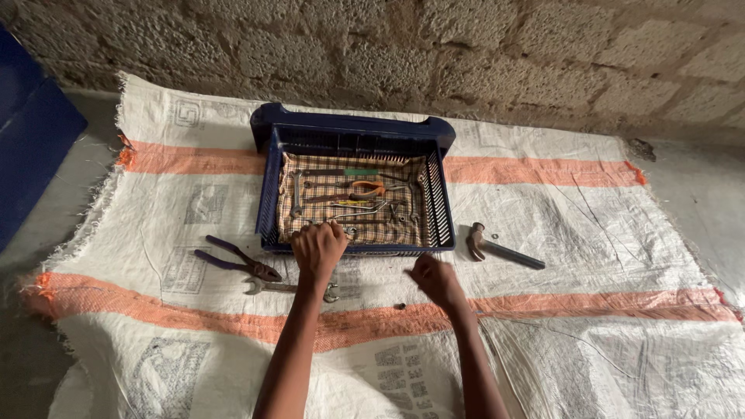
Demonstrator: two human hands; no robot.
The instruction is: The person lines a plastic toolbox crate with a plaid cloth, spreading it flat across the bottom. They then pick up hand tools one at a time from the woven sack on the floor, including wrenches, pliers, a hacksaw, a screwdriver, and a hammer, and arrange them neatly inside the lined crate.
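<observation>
A dark blue plastic crate sits on a white woven sack with orange stripes. A checked cloth lines it, and several hand tools lie on the cloth, among them orange-handled pliers and a spanner. My left hand is curled over the crate's near rim; I cannot tell whether it holds anything. My right hand hovers over the sack just in front of the crate, fingers bent, nothing visible in it.
Purple-handled pliers and a double-ended spanner lie left of my left hand. A claw hammer lies right of the crate. A rough stone wall runs behind, and a blue object stands at far left.
</observation>
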